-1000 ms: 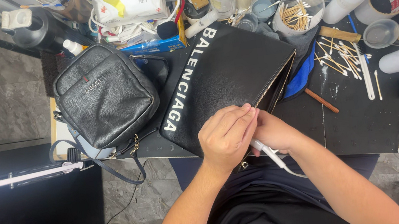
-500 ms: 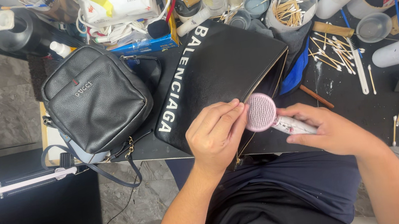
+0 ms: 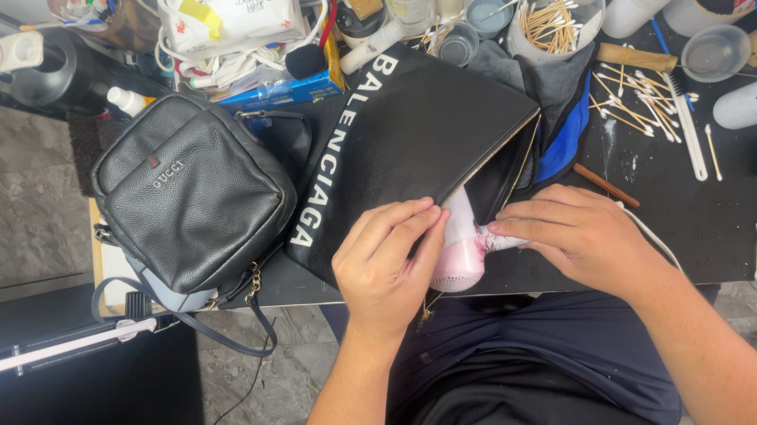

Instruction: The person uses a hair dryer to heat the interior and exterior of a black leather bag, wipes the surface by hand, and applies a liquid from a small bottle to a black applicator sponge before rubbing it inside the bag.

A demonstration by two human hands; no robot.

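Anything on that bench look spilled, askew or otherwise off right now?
Yes: loose cotton swabs lie scattered on the black table right of the flat black pouch, outside their clear cup. The small black leather bag overhangs the table's left edge.

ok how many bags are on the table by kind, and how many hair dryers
Small black crossbody bag: 1
Flat black pouch with white lettering: 1
Pink hair dryer: 1, nozzle pushed into the pouch's open edge, left hand and right hand on it
Total: 3
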